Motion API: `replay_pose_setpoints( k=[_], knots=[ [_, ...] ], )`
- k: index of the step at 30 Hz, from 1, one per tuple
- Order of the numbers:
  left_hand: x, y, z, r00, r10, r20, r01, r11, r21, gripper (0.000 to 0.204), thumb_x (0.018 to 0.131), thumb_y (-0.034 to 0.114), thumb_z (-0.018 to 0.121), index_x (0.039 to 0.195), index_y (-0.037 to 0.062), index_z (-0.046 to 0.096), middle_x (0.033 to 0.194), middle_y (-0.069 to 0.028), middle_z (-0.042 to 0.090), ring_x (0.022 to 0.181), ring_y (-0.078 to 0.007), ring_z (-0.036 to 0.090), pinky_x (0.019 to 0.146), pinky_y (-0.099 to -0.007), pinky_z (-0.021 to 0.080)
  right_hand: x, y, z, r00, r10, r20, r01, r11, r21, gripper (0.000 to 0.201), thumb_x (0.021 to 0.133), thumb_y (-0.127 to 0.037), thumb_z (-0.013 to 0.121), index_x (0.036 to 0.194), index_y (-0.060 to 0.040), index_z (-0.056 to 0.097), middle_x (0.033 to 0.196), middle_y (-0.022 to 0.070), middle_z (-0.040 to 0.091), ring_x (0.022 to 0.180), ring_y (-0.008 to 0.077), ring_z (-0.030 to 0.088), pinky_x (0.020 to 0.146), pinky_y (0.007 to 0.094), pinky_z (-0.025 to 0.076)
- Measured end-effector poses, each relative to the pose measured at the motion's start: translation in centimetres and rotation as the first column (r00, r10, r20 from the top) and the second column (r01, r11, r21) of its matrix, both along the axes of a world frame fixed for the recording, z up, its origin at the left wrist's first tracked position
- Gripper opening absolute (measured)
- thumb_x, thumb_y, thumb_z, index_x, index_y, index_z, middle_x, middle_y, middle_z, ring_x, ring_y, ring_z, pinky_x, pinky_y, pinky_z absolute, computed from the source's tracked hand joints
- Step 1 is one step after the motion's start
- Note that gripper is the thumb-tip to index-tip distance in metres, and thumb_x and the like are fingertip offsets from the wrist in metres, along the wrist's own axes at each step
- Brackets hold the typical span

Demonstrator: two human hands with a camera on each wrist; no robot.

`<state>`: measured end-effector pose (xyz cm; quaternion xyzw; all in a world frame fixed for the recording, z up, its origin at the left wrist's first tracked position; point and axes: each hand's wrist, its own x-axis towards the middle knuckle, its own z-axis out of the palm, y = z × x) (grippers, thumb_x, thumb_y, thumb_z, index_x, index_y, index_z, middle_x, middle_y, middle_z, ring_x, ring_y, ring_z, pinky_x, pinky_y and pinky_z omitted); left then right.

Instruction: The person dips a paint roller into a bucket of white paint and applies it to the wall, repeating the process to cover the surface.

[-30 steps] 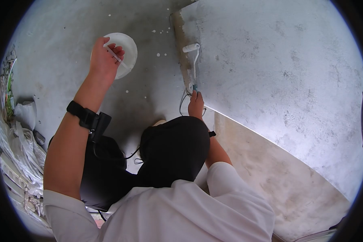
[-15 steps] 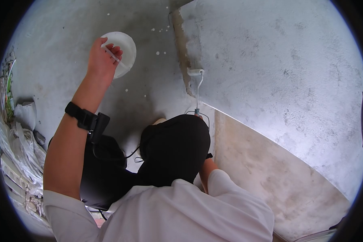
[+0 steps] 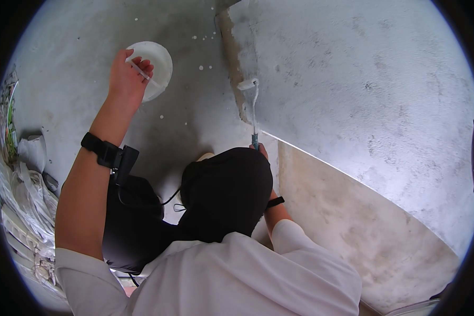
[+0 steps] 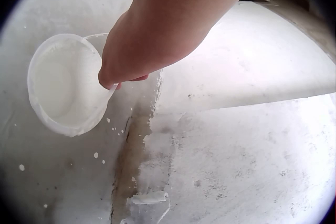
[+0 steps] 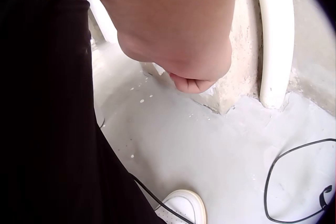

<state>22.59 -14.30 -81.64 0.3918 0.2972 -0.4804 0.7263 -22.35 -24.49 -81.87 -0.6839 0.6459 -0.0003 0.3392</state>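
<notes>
In the head view my left hand [image 3: 129, 79] grips the pale handle [image 3: 141, 71] of a white plastic bucket [image 3: 169, 68], fingers curled around it. The left wrist view looks down into this bucket [image 4: 33, 77], with whitish contents inside. My right hand [image 3: 263, 150], partly hidden behind the knee, holds the blue-green grip of a small paint roller [image 3: 255, 139]. Its white sleeve lies against the grey-white wall, close to a brown unpainted strip [image 3: 231, 58]. In the right wrist view the right hand [image 5: 181, 58] shows curled fingers, and the roller is hidden behind it.
White drips [image 3: 201, 68] dot the grey floor. Plastic sheeting [image 3: 29, 195] is heaped at the left. A white pipe [image 5: 275, 40] rises beside the wall corner, and a black cable [image 5: 270, 176] loops on the floor near a white shoe [image 5: 184, 205].
The roller first came down the wall toward the knee, then moved slightly back up and left. My left hand and the bucket have shifted only a little leftward in view.
</notes>
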Motion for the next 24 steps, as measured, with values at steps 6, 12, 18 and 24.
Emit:
replay_pose_setpoints(
  k=[6, 12, 18, 24],
  knots=[
    [-0.1, 0.0, 0.2, 1.0, 0.0, 0.011, 0.0, 1.0, -0.007, 0.03, 0.088, 0.03, 0.056, 0.099, 0.0025, 0.049, 0.092, -0.0089, 0.054, 0.09, -0.0224, 0.055, 0.088, -0.0352, 0.045, -0.8, -0.2, 2.9, 0.996, 0.08, 0.048, -0.079, 0.997, -0.021, 0.028, 0.095, -0.028, 0.06, 0.096, -0.0011, 0.055, 0.068, 0.0061, 0.055, 0.062, 0.0141, 0.048, 0.058, 0.0323, 0.042],
    [-0.2, 0.0, 0.2, 1.0, -0.003, 0.012, 0.003, 1.0, -0.001, 0.031, 0.088, 0.029, 0.056, 0.1, 0.0021, 0.049, 0.093, -0.0093, 0.055, 0.09, -0.0227, 0.055, 0.089, -0.0354, 0.045, -3.1, 0.5, 2.2, 0.945, -0.076, 0.317, 0.028, 0.988, 0.152, 0.022, 0.097, -0.023, 0.058, 0.095, -0.0019, 0.054, 0.07, 0.0024, 0.053, 0.065, 0.0094, 0.047, 0.06, 0.0279, 0.042],
    [-0.2, 0.1, 0.3, 1.0, 0.002, 0.008, -0.002, 1.0, -0.003, 0.031, 0.088, 0.029, 0.056, 0.101, 0.0019, 0.049, 0.093, -0.0097, 0.055, 0.09, -0.0229, 0.055, 0.089, -0.0357, 0.045, -4.1, 1.5, 2.2, 0.824, -0.323, 0.466, 0.186, 0.93, 0.316, 0.02, 0.098, -0.023, 0.057, 0.093, -0.0037, 0.053, 0.072, -0.002, 0.051, 0.067, 0.0071, 0.046, 0.059, 0.0256, 0.041],
    [-0.2, 0.1, -0.1, 1.0, 0.012, 0.005, -0.012, 1.0, -0.01, 0.031, 0.086, 0.029, 0.059, 0.098, 0.0027, 0.049, 0.09, -0.01, 0.056, 0.088, -0.0235, 0.056, 0.085, -0.035, 0.045, -3.9, 2.0, 3.8, 0.825, -0.342, 0.449, 0.203, 0.922, 0.328, 0.021, 0.1, -0.024, 0.055, 0.095, -0.0037, 0.055, 0.071, -0.0041, 0.051, 0.065, 0.0038, 0.045, 0.057, 0.023, 0.039]
  ],
)
